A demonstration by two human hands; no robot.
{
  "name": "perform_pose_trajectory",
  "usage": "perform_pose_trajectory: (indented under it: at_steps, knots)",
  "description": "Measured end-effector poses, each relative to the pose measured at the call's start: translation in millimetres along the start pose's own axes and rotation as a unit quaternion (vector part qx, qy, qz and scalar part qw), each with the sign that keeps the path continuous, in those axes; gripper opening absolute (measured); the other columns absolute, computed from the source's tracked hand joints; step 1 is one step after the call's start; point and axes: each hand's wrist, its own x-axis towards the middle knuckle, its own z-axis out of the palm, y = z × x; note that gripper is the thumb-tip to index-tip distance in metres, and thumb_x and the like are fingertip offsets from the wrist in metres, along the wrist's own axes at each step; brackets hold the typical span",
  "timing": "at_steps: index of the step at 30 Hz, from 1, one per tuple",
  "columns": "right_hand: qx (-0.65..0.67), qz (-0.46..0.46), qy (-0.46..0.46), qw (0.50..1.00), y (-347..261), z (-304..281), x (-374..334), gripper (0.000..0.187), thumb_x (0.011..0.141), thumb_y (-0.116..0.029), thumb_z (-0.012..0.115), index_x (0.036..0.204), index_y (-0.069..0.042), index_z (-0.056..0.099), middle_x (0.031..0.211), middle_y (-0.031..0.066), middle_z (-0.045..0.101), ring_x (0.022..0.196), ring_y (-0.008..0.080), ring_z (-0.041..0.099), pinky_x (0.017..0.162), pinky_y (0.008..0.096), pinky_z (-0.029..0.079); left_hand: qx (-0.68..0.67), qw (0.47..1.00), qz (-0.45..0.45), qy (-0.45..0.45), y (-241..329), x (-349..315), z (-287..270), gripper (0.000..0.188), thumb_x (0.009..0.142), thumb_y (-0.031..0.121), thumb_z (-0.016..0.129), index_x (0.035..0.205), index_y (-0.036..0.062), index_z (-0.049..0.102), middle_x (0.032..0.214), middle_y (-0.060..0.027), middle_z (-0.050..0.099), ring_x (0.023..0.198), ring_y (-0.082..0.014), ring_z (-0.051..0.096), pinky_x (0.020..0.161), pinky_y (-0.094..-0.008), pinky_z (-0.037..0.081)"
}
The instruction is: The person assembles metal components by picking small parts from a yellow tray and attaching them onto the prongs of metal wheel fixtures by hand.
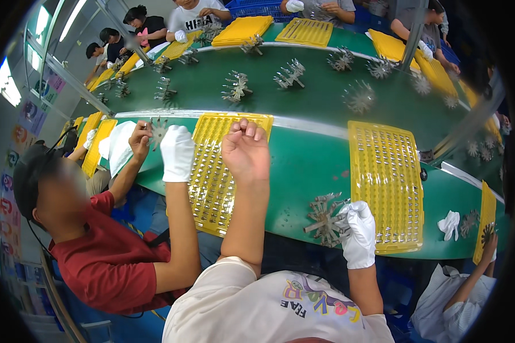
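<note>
My bare left hand [246,151] is raised over the right edge of a yellow tray [222,224]. Its fingers curl in toward the palm, and whatever they may hold is hidden. Rows of small shiny metal pieces fill that tray. In a white glove, my right hand [359,231] is closed on a spiky metal cluster [326,220], with many grey prongs around a centre, near the green table's front edge. Just right of this hand lies another yellow tray [356,171], also with rows of small metal pieces.
At my left, a person in a red shirt [106,251] holds another spiky cluster [158,134] by the near tray. More clusters [236,87] sit on the green belt [206,68] beyond a pale rail. A white glove [449,225] lies at the right. Several people work opposite.
</note>
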Motion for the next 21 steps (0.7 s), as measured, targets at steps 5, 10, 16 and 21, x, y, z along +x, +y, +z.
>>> perform_pose_trajectory:
  at_steps: [5,10,16,21]
  knots:
    - [0.008,-0.004,-0.001,1.000,0.4,0.2,0.5,0.011,0.097,-0.004,0.069,0.105,-0.009,0.062,0.099,0.0072,0.071,0.086,0.0147,0.069,0.077,0.0295,0.059,0.036,0.998,0.048,0.034,3.3,3.8,-1.2,0.011,0.082,0.003,0.057,0.092,0.0065,0.052,0.092,-0.0074,0.053,0.080,-0.0204,0.051,0.071,-0.0340,0.046]
    - [0.015,0.003,0.002,1.000,0.3,-0.6,-2.4,0.013,0.096,-0.005,0.072,0.105,-0.009,0.063,0.100,0.0073,0.072,0.086,0.0146,0.069,0.077,0.0293,0.059,0.044,0.996,0.072,0.018,3.1,4.3,-4.6,0.008,0.086,0.005,0.058,0.093,0.0061,0.055,0.092,-0.0073,0.054,0.081,-0.0201,0.051,0.072,-0.0338,0.046]
    - [0.051,-0.002,0.007,0.999,-3.4,2.9,2.0,0.012,0.097,-0.006,0.071,0.106,-0.009,0.063,0.100,0.0073,0.072,0.084,0.0149,0.070,0.076,0.0286,0.058,0.620,0.760,0.104,-0.162,-27.5,-67.1,28.4,0.019,0.097,0.011,0.063,0.114,0.0055,0.057,0.104,-0.0070,0.056,0.089,-0.0171,0.056,0.081,-0.0320,0.047]
    - [0.101,-0.020,0.019,0.995,-13.8,13.1,3.4,0.011,0.100,-0.006,0.068,0.109,-0.010,0.062,0.102,0.0068,0.072,0.087,0.0156,0.070,0.080,0.0297,0.058,0.718,0.480,0.125,-0.488,-42.5,-136.7,58.5,0.031,0.089,0.012,0.076,0.116,0.0045,0.063,0.113,-0.0103,0.062,0.089,-0.0259,0.064,0.075,-0.0389,0.050]
